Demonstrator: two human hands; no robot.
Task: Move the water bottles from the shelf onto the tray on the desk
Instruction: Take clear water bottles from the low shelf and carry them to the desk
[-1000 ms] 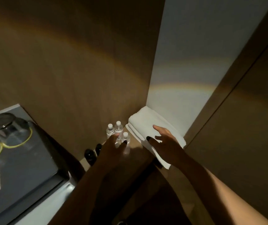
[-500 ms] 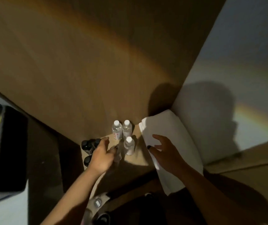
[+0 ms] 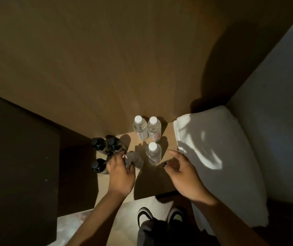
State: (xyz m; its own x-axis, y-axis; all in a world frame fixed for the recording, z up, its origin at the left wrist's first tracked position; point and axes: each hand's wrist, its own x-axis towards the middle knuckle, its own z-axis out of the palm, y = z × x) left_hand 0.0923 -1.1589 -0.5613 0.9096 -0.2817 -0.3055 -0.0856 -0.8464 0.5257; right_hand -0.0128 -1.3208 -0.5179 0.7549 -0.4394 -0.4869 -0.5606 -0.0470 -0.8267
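Observation:
Several clear water bottles with white caps stand on a wooden shelf (image 3: 147, 185). Two of them (image 3: 139, 129) (image 3: 153, 128) stand side by side against the back wall. A third (image 3: 153, 153) stands alone in front of them. My left hand (image 3: 120, 174) curls its fingers round the top of a fourth bottle (image 3: 135, 159), hiding its cap. My right hand (image 3: 183, 173) hovers just right of the lone bottle with fingers loosely bent, holding nothing. The tray and desk are out of view.
Three dark bottles (image 3: 106, 146) with black caps stand at the shelf's left edge, touching my left hand's side. A folded white towel (image 3: 218, 157) fills the shelf's right half. Wooden walls close the back. My shoes (image 3: 159, 215) show on the floor below.
The view has swung down and closer to the shelf. My left hand has closed over the near-left water bottle. My right hand has lifted off the towel toward the lone bottle.

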